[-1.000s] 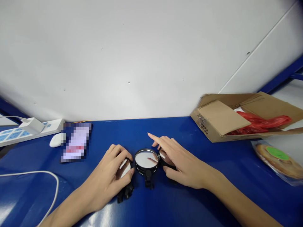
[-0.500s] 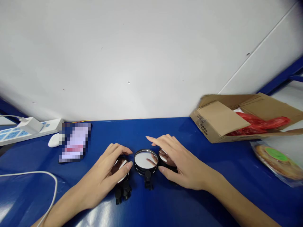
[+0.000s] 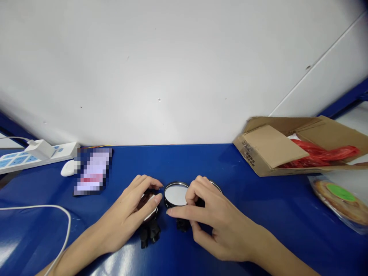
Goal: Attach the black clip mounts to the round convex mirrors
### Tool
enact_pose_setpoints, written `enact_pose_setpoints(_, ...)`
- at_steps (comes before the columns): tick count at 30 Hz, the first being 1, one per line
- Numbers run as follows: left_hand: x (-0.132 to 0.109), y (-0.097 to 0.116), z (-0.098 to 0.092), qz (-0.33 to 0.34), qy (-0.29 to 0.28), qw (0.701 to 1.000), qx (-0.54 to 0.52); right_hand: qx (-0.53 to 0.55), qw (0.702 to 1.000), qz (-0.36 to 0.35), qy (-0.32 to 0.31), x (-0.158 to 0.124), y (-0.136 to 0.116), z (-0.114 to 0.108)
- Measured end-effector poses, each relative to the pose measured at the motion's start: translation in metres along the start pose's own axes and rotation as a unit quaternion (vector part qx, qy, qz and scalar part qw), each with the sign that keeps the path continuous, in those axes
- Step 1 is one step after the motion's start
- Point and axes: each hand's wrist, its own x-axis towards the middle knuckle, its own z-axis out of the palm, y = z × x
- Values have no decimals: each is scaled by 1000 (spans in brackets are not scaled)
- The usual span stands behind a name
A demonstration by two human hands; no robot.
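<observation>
My left hand (image 3: 129,207) curls over a round mirror (image 3: 149,215) with a black rim, thumb and fingers around its edge; much of the glass is covered. Two black clamp mounts (image 3: 149,234) stick out below that hand. In the middle lies another round mirror (image 3: 176,194), glass up. My right hand (image 3: 215,214) is over its right side, index finger stretched to its front edge, the other fingers bent and apart, gripping nothing that I can see. A third round mirror (image 3: 216,187) is mostly hidden behind the right hand.
On the left are a power strip (image 3: 17,161) with a white charger (image 3: 40,149), a white case (image 3: 69,168), a blurred phone (image 3: 93,170) and a white cable (image 3: 67,226). To the right stand a cardboard box (image 3: 276,149) with red plastic (image 3: 322,155) and a bagged flat pastry (image 3: 340,199).
My right hand has moved left and nearer to me, from the right mirror to over the middle one, its index finger now pointing at the front rim. My left hand stays put.
</observation>
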Motion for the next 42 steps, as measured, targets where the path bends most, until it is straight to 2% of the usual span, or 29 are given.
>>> enact_pose_setpoints(7, 0, 1, 0, -3, 6, 1000, 0, -55, 998, -2, -22, 0, 2, 5)
enact_pose_setpoints(12, -2, 1, -1, 1, 14, 1000, 12, -78, 997, -24, 0, 1, 3, 1)
enact_pose_setpoints(15, -3, -1, -1, 22, 39, 998, 45, -88, 995, -41, 32, -1, 6, -2)
enact_pose_setpoints(18, -3, -1, -3, 68, 94, 990, 79, -95, 992, -49, 68, -4, 9, -1)
enact_pose_setpoints(20, -2, 1, -3, 130, 138, 977, 101, -92, 991, -50, 86, -6, 9, 2)
enact_pose_setpoints(23, -2, 3, 0, 258, 193, 932, 165, -44, 992, -18, 118, -6, 2, 8)
enact_pose_setpoints(26, -9, 2, 4, 337, 203, 888, 239, 5, 988, 16, 155, -3, -8, 10)
enact_pose_setpoints(29, -21, -1, 9, 346, 204, 875, 268, 11, 987, -39, 156, 0, -17, 8)
enact_pose_setpoints(32, -28, -1, 8, 364, 249, 850, 287, 9, 984, -75, 160, 2, -21, 6)
enact_pose_setpoints(34, -30, 2, 5, 384, 273, 828, 303, 23, 981, -46, 187, 4, -21, 6)
enact_pose_setpoints(36, -29, 7, 3, 384, 263, 824, 324, 38, 979, -6, 200, 5, -21, 8)
enact_pose_setpoints(39, -26, 15, 11, 397, 270, 804, 352, 17, 982, 12, 188, 5, -18, 12)
enact_pose_setpoints(40, -25, 17, 16, 408, 308, 786, 347, 9, 984, 7, 175, 5, -17, 13)
enact_pose_setpoints(41, -24, 18, 23, 381, 390, 782, 302, 6, 987, 5, 160, 5, -16, 13)
enact_pose_setpoints(42, -23, 19, 29, 350, 445, 781, 263, 13, 990, 5, 140, 4, -16, 13)
